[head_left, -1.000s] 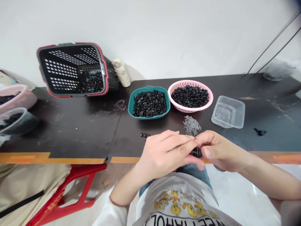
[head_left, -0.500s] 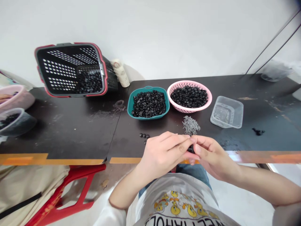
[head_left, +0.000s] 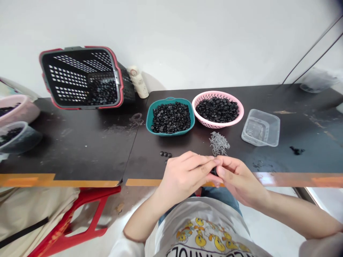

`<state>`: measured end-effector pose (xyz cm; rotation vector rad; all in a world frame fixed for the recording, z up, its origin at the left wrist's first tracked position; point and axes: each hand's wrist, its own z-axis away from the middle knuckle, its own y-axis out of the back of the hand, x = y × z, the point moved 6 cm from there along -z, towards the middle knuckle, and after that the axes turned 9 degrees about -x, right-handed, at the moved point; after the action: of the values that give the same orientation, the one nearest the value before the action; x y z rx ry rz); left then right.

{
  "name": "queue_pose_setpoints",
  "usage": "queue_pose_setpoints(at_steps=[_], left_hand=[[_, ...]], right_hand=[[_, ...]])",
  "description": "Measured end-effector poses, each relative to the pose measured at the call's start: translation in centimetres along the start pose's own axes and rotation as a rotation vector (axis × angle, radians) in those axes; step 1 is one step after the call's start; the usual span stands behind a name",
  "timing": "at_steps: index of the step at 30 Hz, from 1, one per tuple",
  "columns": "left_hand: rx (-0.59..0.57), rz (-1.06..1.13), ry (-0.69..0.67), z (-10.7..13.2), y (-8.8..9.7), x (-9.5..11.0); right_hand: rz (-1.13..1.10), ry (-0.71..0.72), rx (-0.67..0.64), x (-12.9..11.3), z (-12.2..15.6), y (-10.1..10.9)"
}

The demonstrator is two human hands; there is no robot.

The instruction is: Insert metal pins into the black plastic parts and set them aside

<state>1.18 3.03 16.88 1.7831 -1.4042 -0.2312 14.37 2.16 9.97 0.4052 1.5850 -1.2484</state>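
Note:
Both hands meet above the table's front edge, pinching a small black plastic part [head_left: 213,171] between their fingertips. Most of that part is hidden by my fingers. My left hand [head_left: 184,175] holds it from the left and my right hand [head_left: 238,181] from the right. Just beyond my fingers lies a loose pile of grey metal screws [head_left: 219,143]. Several small black pieces [head_left: 165,154] sit left of it, near my left hand. Behind them, a teal tray [head_left: 170,99] and a pink perforated bowl [head_left: 218,93] both hold many black plastic parts.
A clear plastic tub [head_left: 260,127] stands right of the pink bowl. A black-and-red basket [head_left: 118,76] lies on its side at the back left. Pink [head_left: 26,110] and clear [head_left: 26,137] bowls of black parts sit at the far left. A red stool [head_left: 77,214] stands below the dark table [head_left: 80,146].
Both hands have shifted left and slightly up, carrying the black part with them. My fingers now cover more of it.

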Motion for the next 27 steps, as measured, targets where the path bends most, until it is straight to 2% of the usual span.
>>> queue_pose_setpoints(at_steps=[5,11,13,15,16,18,21,23,25,27], left_hand=[[-0.028,0.008,0.051,1.0,-1.0,-1.1],[-0.076,-0.211,0.177,4.7,-4.8,-2.0],[-0.152,-0.268,0.237,6.1,-6.2,-2.3],[-0.243,-0.289,0.271,7.1,-6.7,-3.1],[-0.268,-0.303,0.282,7.4,-6.4,-3.7],[-0.24,-0.367,0.322,7.4,-4.5,-5.8],[-0.058,-0.517,0.449,6.4,0.4,-10.3],[0.003,-0.559,0.499,5.1,3.1,-13.0],[-0.064,-0.545,0.517,3.4,4.2,-15.2],[-0.243,-0.508,0.547,1.7,3.6,-17.1]], right_hand=[[0.038,-0.088,0.005,1.2,-0.5,1.2],[0.149,-0.221,0.054,3.9,-1.1,3.6],[0.183,-0.273,0.054,4.9,-1.5,4.4],[0.333,-0.266,0.092,5.2,-2.3,5.6],[0.46,-0.241,0.121,5.1,-2.7,6.3],[0.787,-0.154,0.145,4.5,-3.9,7.0],[1.279,-0.001,0.048,4.1,-6.1,6.2],[1.448,0.057,-0.022,4.6,-7.4,5.3],[1.494,0.069,-0.053,5.4,-8.5,4.4],[1.499,0.081,-0.071,6.1,-9.3,3.4]])
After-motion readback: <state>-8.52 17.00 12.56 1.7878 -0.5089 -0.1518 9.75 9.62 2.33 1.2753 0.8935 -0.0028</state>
